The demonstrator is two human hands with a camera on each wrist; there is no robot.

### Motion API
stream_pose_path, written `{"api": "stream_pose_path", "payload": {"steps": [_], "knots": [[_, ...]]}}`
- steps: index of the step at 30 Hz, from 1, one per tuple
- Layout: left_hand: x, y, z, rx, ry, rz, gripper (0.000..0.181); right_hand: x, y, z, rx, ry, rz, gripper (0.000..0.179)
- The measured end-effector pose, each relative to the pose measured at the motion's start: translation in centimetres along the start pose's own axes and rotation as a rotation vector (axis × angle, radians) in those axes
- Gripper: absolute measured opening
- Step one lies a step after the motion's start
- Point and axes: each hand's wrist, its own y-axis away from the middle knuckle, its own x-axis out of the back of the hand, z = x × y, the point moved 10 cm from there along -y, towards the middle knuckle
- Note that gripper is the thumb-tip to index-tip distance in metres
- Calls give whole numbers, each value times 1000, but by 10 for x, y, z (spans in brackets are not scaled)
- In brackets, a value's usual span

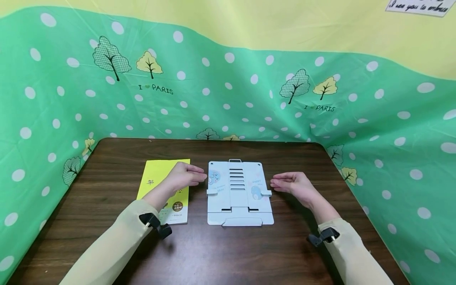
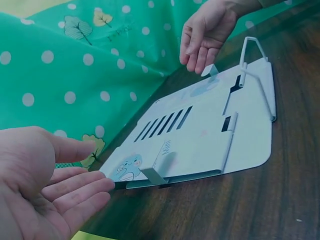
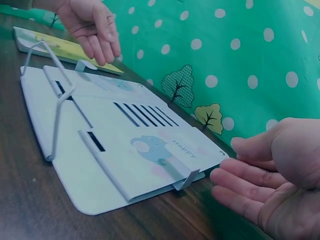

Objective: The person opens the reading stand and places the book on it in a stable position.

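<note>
A pale blue folding book stand (image 1: pixel 236 198) lies flat on the table, with slots down its middle, a clip on each side and small cartoon animals printed on it. Just off its left edge is my left hand (image 1: pixel 185 176), reaching over the book with loosely straight fingers and nothing held. My right hand (image 1: pixel 293 185) hovers by the right edge, its fingers also relaxed and holding nothing. In the left wrist view, the left fingers (image 2: pixel 82 192) come close to the stand's corner. A wire loop (image 3: pixel 62 100) rises from the ledge at its front.
A yellow and white book (image 1: pixel 154 172) lies left of the stand, partly covered by my left forearm. The dark wood table (image 1: pixel 235 253) meets a green dotted curtain (image 1: pixel 228 87) at the back and on both sides.
</note>
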Motion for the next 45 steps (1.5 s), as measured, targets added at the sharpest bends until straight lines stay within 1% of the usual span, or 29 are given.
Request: {"api": "stream_pose_path", "payload": {"steps": [9,14,22,27,33,34,38,45], "knots": [[-4,-17,-5,43,6,8,36,-4,-16,7,-88,-14,9,44],[-4,-22,-7,74,12,30,31,-6,-22,7,-106,-13,22,45],[-6,-28,-8,91,34,35,27,-9,-28,8,-136,-61,39,42],[-6,-30,-10,121,44,48,25,-9,-31,10,-150,-86,46,42],[-8,-35,-16,130,87,42,25,-15,-33,10,-149,-113,23,40],[-9,-36,-17,132,93,41,25,-17,-33,8,-142,-107,13,40],[-10,-38,-20,140,109,47,26,-19,-34,7,-150,-89,26,36],[-11,-39,-21,136,83,58,23,-19,-40,7,-161,-29,38,34]]}}
